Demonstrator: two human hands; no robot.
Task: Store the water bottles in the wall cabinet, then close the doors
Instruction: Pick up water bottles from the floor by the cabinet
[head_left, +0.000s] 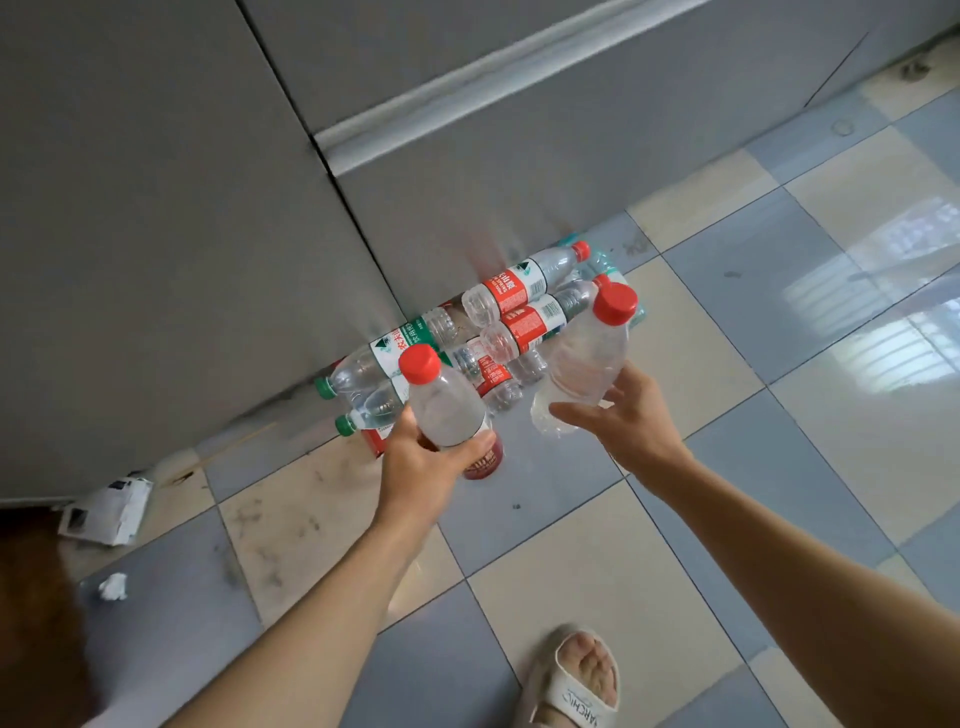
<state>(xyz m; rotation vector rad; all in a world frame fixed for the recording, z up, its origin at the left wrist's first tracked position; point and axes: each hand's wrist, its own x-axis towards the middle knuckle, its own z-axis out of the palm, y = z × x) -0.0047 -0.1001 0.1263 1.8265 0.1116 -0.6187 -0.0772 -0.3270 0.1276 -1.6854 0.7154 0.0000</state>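
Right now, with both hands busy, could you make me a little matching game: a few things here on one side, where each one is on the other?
Things:
1. bottle with no label
2. crumpled bottle
3. green-capped bottles
4. sandal

Places:
A. lying on the floor by the cabinet
B. on the person's foot
C. in the left hand
D. in the right hand

Pairs: 1-C, 2-D, 3-A, 4-B

Two bare forearms with no sleeves in view, left hand (431, 462) and right hand (623, 415) without rings or watch, one foot in a cream open-toed slide sandal (571, 686) with dark lettering across its strap
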